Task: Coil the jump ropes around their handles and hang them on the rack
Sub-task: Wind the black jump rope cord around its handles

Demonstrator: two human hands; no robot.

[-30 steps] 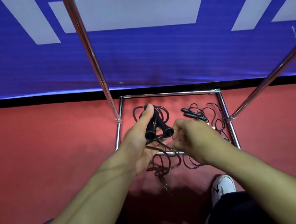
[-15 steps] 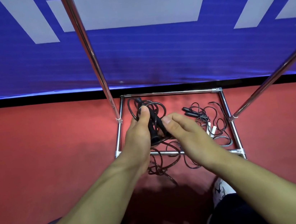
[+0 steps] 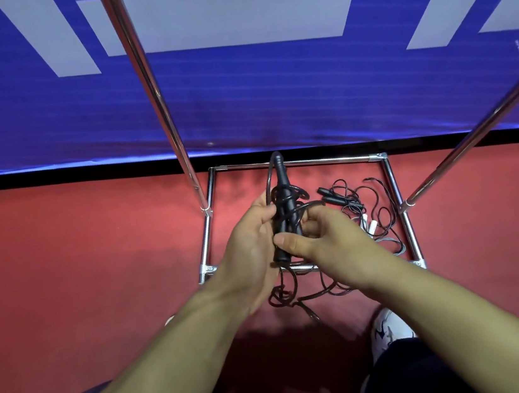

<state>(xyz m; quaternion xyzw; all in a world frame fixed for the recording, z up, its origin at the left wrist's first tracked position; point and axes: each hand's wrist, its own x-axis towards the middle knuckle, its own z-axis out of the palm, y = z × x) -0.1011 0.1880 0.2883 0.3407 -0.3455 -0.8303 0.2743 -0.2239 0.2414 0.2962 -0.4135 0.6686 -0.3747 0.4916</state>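
Above the rack base (image 3: 395,185), the left hand (image 3: 251,246) gripped the black handles (image 3: 283,213) with curled fingers. The right hand (image 3: 326,240) pinched them, thumb on top; the rope (image 3: 297,293) hung below.

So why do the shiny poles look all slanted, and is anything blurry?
Head view: the wide-angle lens splays the chrome rack poles outward; the black jump-rope handles gripped by the left hand and right hand look slightly smeared; the arms cast a dark shadow on the red floor; the poles carry bright glints.
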